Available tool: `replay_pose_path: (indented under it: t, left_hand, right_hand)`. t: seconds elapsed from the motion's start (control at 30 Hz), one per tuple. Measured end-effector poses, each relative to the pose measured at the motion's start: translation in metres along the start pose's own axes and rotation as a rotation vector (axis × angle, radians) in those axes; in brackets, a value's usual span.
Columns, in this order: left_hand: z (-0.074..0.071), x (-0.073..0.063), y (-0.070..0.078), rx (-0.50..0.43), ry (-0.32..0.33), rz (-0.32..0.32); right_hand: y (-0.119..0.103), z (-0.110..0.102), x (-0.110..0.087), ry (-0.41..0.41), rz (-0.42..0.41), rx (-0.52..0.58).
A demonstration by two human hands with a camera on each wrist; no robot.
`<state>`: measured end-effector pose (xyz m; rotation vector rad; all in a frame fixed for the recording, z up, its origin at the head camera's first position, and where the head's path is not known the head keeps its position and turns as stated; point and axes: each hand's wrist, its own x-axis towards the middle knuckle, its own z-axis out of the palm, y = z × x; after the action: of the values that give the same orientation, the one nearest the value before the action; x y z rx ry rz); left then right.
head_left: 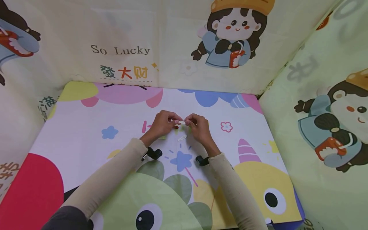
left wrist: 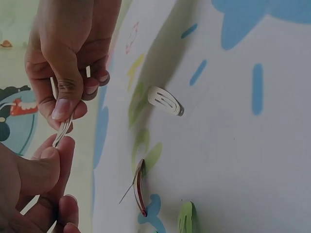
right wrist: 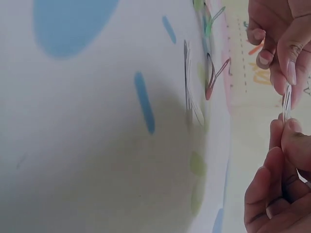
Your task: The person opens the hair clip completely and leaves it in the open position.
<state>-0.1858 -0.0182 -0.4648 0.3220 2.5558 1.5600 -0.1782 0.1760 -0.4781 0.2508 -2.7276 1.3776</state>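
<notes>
Between my two hands is a small bundle of white snap hair clips (left wrist: 63,128), lying flat against one another. My left hand (head_left: 164,123) pinches one end between thumb and forefinger, and my right hand (head_left: 199,126) pinches the other end the same way. They are raised over the table, fingertips close together. Below them a single white hair clip (left wrist: 165,101) lies on the cloth. A dark red hair clip (left wrist: 140,189), sprung apart, lies nearer my left hand. Beside it is a green hair clip (left wrist: 186,218), partly cut off by the frame edge.
The table is covered by a printed cloth (head_left: 80,134) with cartoon animals and stars. Printed curtains (head_left: 175,38) stand behind it and at both sides. Black wrist cameras (head_left: 154,153) sit under both wrists, just above the cloth.
</notes>
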Motion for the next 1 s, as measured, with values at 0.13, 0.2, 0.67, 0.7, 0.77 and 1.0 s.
replay_pose_path:
  t: [0.13,0.2,0.67,0.7,0.77,1.0]
  left_hand:
    - [-0.0019,-0.0010,0.0007,0.006,0.005,-0.010]
    - [-0.0022,-0.0014,0.0006,0.017,0.006,-0.013]
    - [-0.0034,-0.0029,0.0005,0.052,0.018,-0.020]
    - [-0.0036,-0.0029,0.0006,0.052,0.018,-0.020]
    - [-0.0042,-0.0031,0.0006,0.047,0.016,-0.019]
    - [-0.0064,-0.0039,0.0015,0.030,0.007,-0.027]
  right_hand:
    - [-0.0026,-0.0005,-0.0007,-0.006,0.007,0.018]
    - [-0.0037,-0.0008,-0.0012,-0.008,0.010,0.028]
    - [-0.0057,-0.0029,-0.0031,-0.010,0.034,0.074]
    - [-0.0057,-0.0029,-0.0031,-0.013,0.038,0.078]
    - [-0.0058,-0.0030,-0.0031,-0.018,0.040,0.090]
    - [-0.0063,-0.0038,-0.0032,-0.038,0.042,0.126]
